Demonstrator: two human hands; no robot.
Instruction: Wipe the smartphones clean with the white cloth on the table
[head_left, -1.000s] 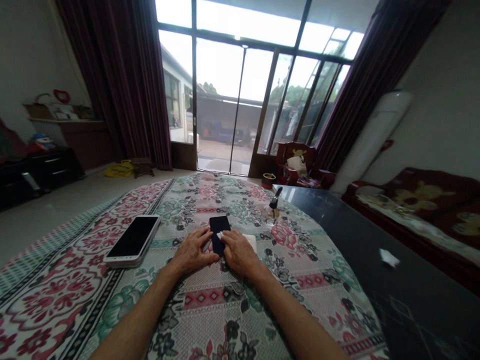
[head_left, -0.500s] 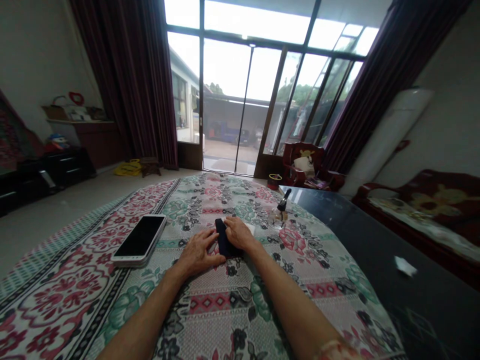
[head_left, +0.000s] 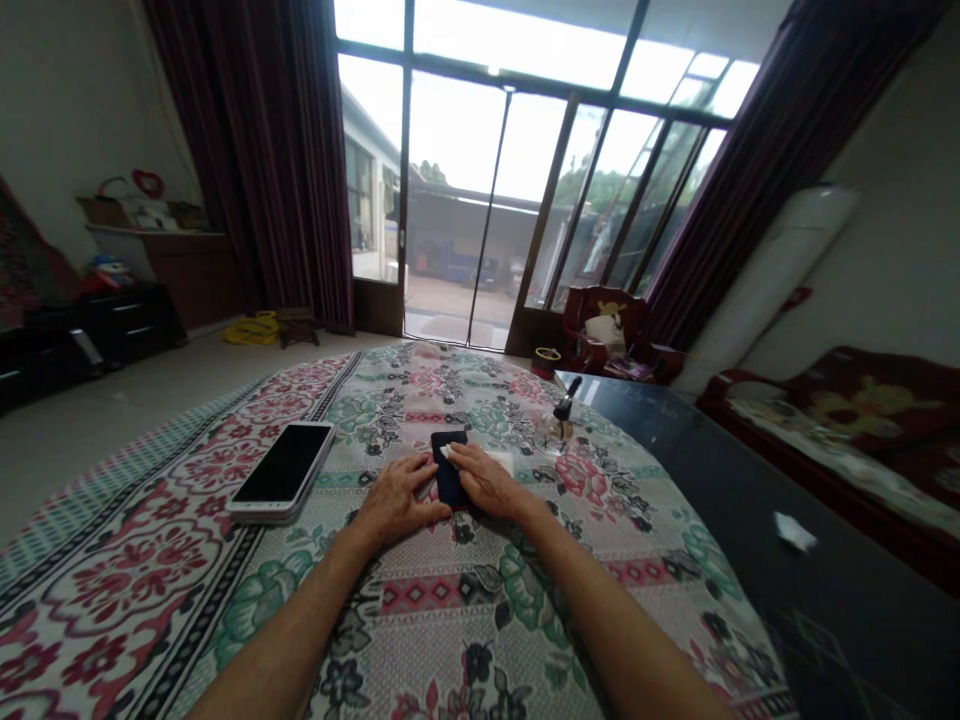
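A dark navy, flat rectangular object (head_left: 447, 485) lies on the patterned tablecloth before me; its exact kind is unclear. My left hand (head_left: 405, 495) steadies it, fingertips at its left edge and thumb along its near edge. My right hand (head_left: 484, 478) presses on its upper face with a white tissue (head_left: 501, 461) under the fingers and palm. Part of the tissue pokes out past the fingertips and to the right of the hand. Left of my hands rests a large white-framed phone (head_left: 283, 468) with a black screen, raised on something pale.
A clear bottle with a black top (head_left: 556, 430) stands to the right of my hands on the tablecloth (head_left: 420, 595). Beyond the cloth's right edge is a dark glossy surface (head_left: 720, 500) bearing a crumpled white paper (head_left: 795, 532). Wooden seats (head_left: 847, 400) stand farther right.
My right hand has shifted slightly right and toward me, uncovering more of the dark object's top. A white tissue tip now shows at its fingers. My left hand stays nearly in place.
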